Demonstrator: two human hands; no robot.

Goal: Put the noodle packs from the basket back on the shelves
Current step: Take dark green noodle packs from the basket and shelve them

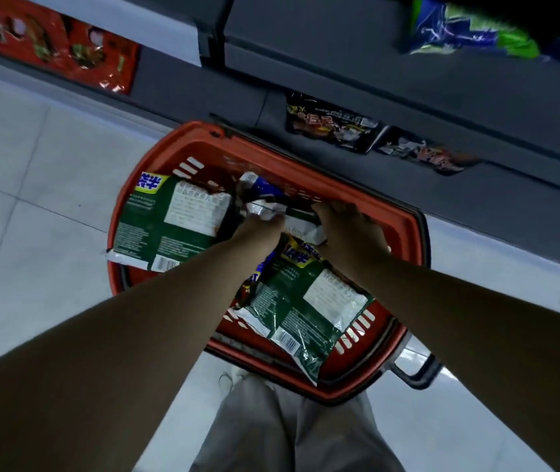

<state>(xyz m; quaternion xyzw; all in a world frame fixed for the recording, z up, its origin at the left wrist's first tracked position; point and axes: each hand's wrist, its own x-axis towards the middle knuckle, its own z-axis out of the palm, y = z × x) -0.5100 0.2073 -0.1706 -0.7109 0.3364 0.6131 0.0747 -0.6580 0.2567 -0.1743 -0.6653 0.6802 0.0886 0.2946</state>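
Gripping the white-and-green noodle pack [306, 228] with the right hand [346, 226], fingers curled over its far edge. Left hand [260, 231] pushed in at the pack's other end, fingers tucked out of sight; cannot tell whether that grip is closed or merely resting. Both hands low at the far side of the orange basket [408, 216], set on the floor just below the shelves [476, 107].

Judged to be the pick-up step. Take hold by the body of the pack, not the crinkly end seam, and squeeze lightly to avoid cracking the noodles. Lift straight up, clear of the blue pack [266, 190] lying against it, the large green pack [169, 229] to the left and the nearer green pack [306, 301], all likely to snag or drag along otherwise. Keep off the basket rim on the way out.

Match the design before placing: black packs [333, 127] on the lowest shelf, a red pack [50, 39] further left, a blue-and-green pack [469, 28] higher up. Several packs left in the basket, so probably early going.
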